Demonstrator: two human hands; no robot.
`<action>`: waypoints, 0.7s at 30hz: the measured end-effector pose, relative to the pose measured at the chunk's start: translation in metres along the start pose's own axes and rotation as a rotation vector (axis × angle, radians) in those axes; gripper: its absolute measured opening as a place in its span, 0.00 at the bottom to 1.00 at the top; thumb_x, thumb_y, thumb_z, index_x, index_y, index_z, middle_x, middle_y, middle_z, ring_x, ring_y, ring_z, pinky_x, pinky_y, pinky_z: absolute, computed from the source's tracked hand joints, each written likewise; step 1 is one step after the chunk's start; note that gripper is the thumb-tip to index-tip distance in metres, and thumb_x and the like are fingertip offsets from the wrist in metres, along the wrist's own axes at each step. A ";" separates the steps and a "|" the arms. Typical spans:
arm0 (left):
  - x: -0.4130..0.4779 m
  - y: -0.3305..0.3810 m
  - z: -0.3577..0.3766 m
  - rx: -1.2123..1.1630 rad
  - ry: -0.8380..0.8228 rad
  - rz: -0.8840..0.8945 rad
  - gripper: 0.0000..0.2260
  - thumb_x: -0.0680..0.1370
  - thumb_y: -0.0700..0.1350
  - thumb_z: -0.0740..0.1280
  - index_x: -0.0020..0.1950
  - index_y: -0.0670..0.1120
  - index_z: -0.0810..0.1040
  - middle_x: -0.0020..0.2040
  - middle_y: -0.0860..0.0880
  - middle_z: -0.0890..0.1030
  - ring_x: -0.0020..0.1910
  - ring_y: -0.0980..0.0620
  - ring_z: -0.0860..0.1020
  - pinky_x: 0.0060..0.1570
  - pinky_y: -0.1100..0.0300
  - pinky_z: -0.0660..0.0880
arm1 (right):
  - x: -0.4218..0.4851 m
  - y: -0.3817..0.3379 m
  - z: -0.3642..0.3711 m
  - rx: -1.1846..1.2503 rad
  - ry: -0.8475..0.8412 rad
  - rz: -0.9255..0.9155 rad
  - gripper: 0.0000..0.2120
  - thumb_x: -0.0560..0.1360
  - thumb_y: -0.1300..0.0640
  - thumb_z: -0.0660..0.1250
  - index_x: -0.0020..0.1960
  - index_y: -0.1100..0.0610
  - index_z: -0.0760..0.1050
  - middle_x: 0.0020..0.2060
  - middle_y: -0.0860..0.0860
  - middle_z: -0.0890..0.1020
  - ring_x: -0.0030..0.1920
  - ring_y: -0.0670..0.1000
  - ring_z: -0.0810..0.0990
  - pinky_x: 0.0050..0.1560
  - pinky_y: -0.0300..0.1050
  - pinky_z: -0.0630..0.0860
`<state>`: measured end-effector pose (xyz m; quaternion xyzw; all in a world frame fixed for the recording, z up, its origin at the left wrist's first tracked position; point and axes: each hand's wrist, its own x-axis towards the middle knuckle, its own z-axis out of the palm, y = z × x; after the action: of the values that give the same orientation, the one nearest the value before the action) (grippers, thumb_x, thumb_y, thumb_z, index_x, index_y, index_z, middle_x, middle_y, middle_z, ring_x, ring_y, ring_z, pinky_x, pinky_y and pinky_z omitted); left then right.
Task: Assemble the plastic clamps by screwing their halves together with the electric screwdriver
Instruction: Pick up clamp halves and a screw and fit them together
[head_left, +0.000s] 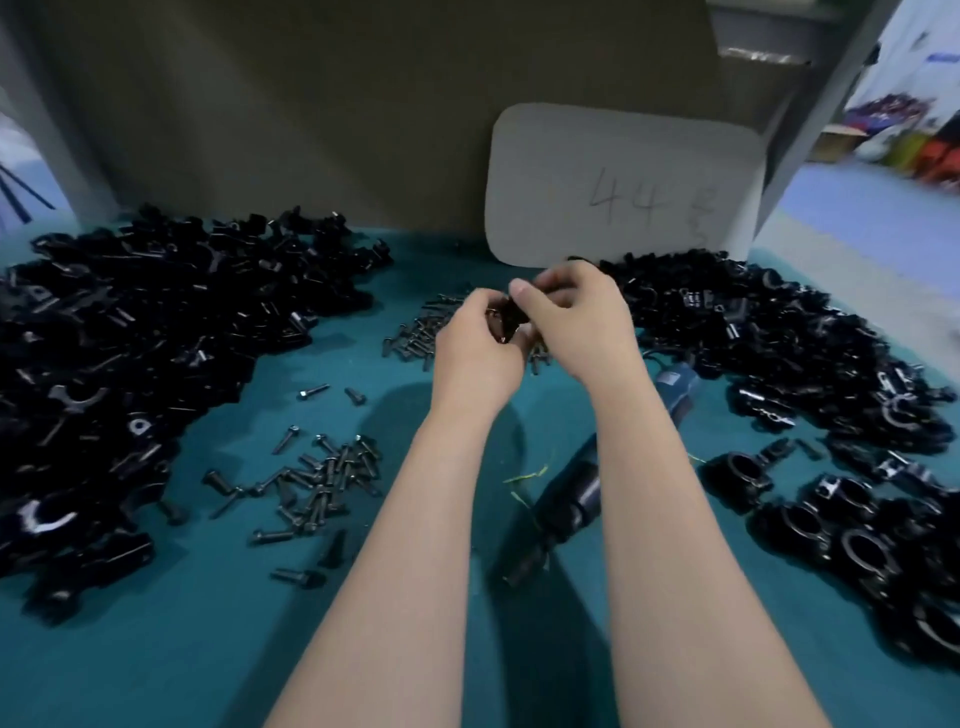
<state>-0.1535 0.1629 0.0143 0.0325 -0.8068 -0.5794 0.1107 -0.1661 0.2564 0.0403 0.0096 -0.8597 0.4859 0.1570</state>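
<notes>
Head view only. Both hands meet mid-table, just above the teal mat (156, 665). My left hand (475, 338) is curled, fingertips pinching the black clamp piece (511, 317) from the left. My right hand (576, 322) pinches the same piece from the right, thumb on top. It's mostly hidden btwn my fingers, so I can't tell if it's one half or two mated, or whether a screw is in yet.

The electric screwdriver (566, 499) lies on the mat, partly under my right forearm, nobody holding it. Loose screws (327, 483) sit front-left, w/ more just behind my left hand. Heap of clamp halves (145, 322) to the left, another heap (753, 322) right. Ring-shaped assembled clamps (857, 535) lie near right. A grey card (623, 187) marked "44" leans at the back.

Handling, my guess: the piece is light, stiff plastic w/ a glossy and prob a bit slick surface. Best held by the flat outer ears, keeping the screw hole clear for the bit. Screws are tiny and roll easily.
</notes>
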 end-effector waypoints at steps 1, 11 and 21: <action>-0.002 0.004 0.011 -0.059 -0.016 -0.039 0.08 0.76 0.44 0.69 0.49 0.52 0.71 0.42 0.54 0.79 0.40 0.52 0.78 0.41 0.63 0.74 | -0.003 0.007 -0.011 0.024 0.067 0.008 0.07 0.76 0.50 0.67 0.46 0.53 0.73 0.37 0.44 0.78 0.41 0.47 0.78 0.38 0.37 0.69; -0.025 0.042 0.105 -0.527 -0.089 -0.262 0.09 0.78 0.45 0.69 0.53 0.51 0.70 0.51 0.48 0.78 0.45 0.51 0.77 0.56 0.52 0.77 | -0.002 0.110 -0.100 -0.518 0.116 0.625 0.17 0.81 0.59 0.56 0.69 0.58 0.68 0.75 0.61 0.56 0.75 0.62 0.52 0.74 0.56 0.53; -0.023 0.045 0.124 -0.933 -0.121 -0.383 0.07 0.82 0.37 0.60 0.57 0.45 0.76 0.52 0.42 0.78 0.50 0.44 0.80 0.41 0.62 0.81 | 0.009 0.127 -0.105 -0.595 0.098 0.715 0.17 0.77 0.60 0.61 0.65 0.54 0.71 0.72 0.58 0.58 0.70 0.62 0.59 0.67 0.55 0.59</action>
<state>-0.1546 0.2970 0.0161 0.0934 -0.4464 -0.8890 -0.0416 -0.1689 0.4133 -0.0127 -0.3555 -0.9027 0.2417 0.0161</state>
